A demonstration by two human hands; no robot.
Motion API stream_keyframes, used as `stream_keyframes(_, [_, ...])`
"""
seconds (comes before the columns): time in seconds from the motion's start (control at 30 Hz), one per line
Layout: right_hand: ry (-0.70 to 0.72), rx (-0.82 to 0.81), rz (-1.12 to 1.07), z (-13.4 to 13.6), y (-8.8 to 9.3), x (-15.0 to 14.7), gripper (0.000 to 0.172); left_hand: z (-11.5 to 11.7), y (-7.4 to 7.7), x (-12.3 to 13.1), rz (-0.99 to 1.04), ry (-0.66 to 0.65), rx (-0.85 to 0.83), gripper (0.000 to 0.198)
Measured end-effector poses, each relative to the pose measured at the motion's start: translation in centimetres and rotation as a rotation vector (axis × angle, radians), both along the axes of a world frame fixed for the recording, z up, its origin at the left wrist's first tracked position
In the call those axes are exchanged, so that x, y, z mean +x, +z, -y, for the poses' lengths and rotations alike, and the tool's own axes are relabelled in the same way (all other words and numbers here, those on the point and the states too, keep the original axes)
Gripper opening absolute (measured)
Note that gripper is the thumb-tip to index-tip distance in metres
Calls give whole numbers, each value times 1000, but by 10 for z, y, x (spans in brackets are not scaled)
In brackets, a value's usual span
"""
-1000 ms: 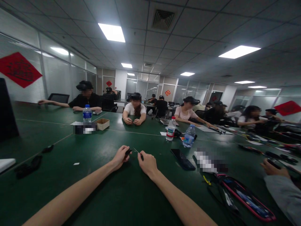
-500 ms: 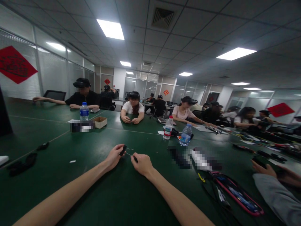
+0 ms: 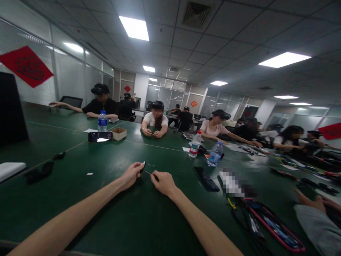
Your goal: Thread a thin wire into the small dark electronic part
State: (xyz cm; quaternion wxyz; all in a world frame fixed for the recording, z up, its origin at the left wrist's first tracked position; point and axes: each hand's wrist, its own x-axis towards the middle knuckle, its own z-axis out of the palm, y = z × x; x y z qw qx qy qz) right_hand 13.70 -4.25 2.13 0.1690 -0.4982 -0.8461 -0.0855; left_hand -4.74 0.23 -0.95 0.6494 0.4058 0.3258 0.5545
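Black little part point(image 3: 143, 167) pinched in left hand point(image 3: 133, 173), right hand point(image 3: 163, 182) gripping thin tool point(image 3: 147, 172) near it; looks like lining-up, next move wants steadiness.

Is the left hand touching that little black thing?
Touching: the head view shows the left hand holding the small black object in its fingers.

The thin shaft point(image 3: 147, 172) looks metallic, the tabletop point(image 3: 144, 227) smooth and faintly glossy.
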Motion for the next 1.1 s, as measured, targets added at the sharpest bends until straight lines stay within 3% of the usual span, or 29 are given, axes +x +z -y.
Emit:
stream_keyframes(0.17, [75, 5, -40, -2, -1, 2, 37, 2, 0, 0, -2, -53, 13, 37])
stream_keyframes(0.4, [140, 17, -66, 0, -1, 1, 35, 3, -2, -2, -19, -164, 16, 26])
stream_keyframes(0.8, [187, 66, -76, -1, -1, 1, 31, 12, 2, 0, -37, -114, 74, 14])
stream_keyframes(1.1, [210, 85, -71, -4, -5, 1, 31, 9, 2, -1, -38, -122, 78, 22])
